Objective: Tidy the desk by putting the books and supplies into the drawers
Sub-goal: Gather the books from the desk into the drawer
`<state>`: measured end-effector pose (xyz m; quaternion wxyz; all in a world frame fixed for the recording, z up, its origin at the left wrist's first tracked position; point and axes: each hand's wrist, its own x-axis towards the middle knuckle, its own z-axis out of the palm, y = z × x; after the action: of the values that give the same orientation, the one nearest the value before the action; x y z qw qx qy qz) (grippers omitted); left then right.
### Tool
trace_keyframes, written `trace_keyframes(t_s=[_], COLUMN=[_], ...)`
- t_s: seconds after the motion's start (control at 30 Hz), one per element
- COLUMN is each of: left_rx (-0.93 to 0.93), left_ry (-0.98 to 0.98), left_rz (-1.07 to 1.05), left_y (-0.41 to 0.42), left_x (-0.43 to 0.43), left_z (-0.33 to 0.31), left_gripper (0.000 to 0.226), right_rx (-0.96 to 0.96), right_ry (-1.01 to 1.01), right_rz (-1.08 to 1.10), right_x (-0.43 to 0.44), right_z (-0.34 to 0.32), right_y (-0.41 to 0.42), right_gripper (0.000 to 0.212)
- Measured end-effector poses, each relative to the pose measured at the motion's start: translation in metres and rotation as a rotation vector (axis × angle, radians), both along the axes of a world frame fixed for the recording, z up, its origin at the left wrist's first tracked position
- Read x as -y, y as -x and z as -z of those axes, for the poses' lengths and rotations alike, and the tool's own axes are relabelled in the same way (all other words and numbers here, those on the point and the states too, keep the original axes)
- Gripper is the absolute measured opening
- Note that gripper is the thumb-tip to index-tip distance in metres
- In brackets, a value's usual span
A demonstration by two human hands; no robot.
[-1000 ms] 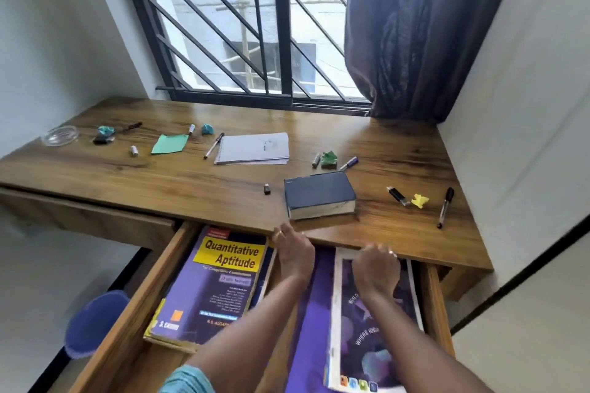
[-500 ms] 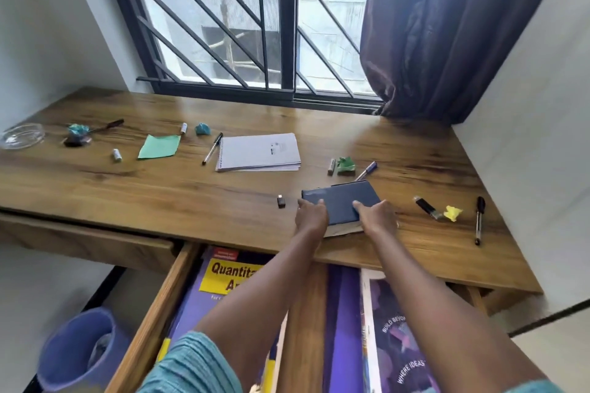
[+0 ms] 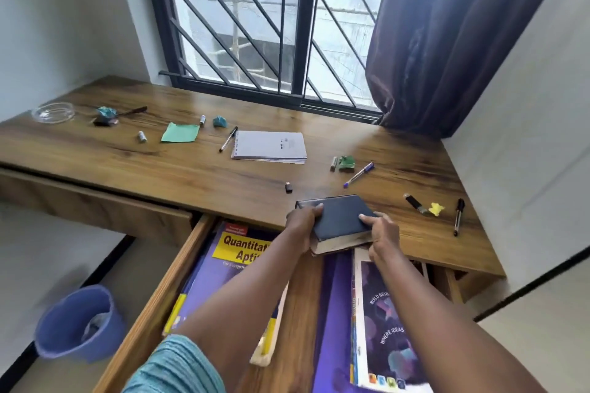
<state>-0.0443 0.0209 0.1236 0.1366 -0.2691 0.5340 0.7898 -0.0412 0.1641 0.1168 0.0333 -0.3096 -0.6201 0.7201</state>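
A thick dark blue book (image 3: 340, 218) hangs tilted over the desk's front edge, above the open drawer (image 3: 159, 290). My left hand (image 3: 301, 226) grips its left side and my right hand (image 3: 381, 236) grips its right side. Inside the drawer lie a purple and yellow "Quantitative Aptitude" book (image 3: 230, 262) on the left and a purple and white book (image 3: 383, 322) on the right. On the wooden desk (image 3: 198, 179) remain a spiral notepad (image 3: 269, 145), pens, small caps and crumpled paper scraps.
A blue waste bin (image 3: 76, 322) stands on the floor at the lower left. A second drawer (image 3: 95, 204) on the left is shut. A glass dish (image 3: 54, 112) sits at the desk's far left. A black marker (image 3: 458, 215) and lighter-like item (image 3: 415, 202) lie right.
Both hands left the drawer, reached up to the dark blue book, gripped it and pulled it toward the desk's front edge, lifting its near end.
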Motion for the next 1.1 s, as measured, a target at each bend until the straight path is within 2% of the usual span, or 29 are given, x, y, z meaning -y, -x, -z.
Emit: trace_keyframes(t_s=[0.13, 0.27, 0.37, 0.43, 0.5, 0.6, 0.67, 0.73, 0.83, 0.93, 1.0, 1.1], left_rx=[0.061, 0.114, 0.182, 0.216, 0.219, 0.204, 0.217, 0.229, 0.211, 0.175, 0.178, 0.178], left_ry=[-0.050, -0.108, -0.168, -0.181, -0.244, -0.300, -0.330, -0.348, -0.373, -0.443, -0.463, -0.467], left_rz=[-0.145, -0.354, -0.508, -0.521, -0.513, -0.457, -0.436, -0.433, -0.425, -0.407, -0.394, -0.375], left_y=[-0.070, -0.132, -0.175, -0.201, -0.218, -0.222, -0.212, -0.209, -0.196, -0.188, -0.174, -0.151], left_x=[-0.001, -0.020, -0.030, -0.030, -0.030, -0.025, -0.025, -0.024, -0.025, -0.026, -0.024, -0.024], left_z=[0.004, 0.027, 0.033, 0.034, 0.041, 0.075, 0.107, 0.108, 0.103, 0.084, 0.086, 0.095], left_gripper=[0.022, 0.029, 0.044, 0.042, 0.031, 0.042, 0.045, 0.045, 0.040, 0.006, 0.012, 0.006], right_rx=[0.059, 0.185, 0.228, 0.255, 0.303, 0.404, 0.446, 0.432, 0.388, 0.375, 0.373, 0.335], right_ry=[-0.184, -0.317, -0.264, -0.211, -0.163, 0.013, 0.050, 0.056, -0.118, -0.317, -0.354, -0.358], right_rz=[0.039, 0.024, -0.134, -0.210, -0.287, -0.389, -0.424, -0.419, -0.284, -0.235, -0.230, -0.213], right_x=[0.008, 0.025, 0.038, 0.043, 0.046, 0.043, 0.040, 0.039, 0.041, 0.039, 0.039, 0.041], right_z=[-0.002, -0.007, 0.008, 0.024, 0.027, 0.030, 0.040, 0.049, 0.043, 0.045, 0.052, 0.063], right_y=[-0.054, -0.112, -0.146, -0.160, -0.177, -0.196, -0.196, -0.189, -0.181, -0.165, -0.154, -0.137], right_gripper=[0.042, 0.047, 0.033, 0.021, 0.014, 0.017, 0.009, 0.003, 0.005, 0.027, 0.029, 0.026])
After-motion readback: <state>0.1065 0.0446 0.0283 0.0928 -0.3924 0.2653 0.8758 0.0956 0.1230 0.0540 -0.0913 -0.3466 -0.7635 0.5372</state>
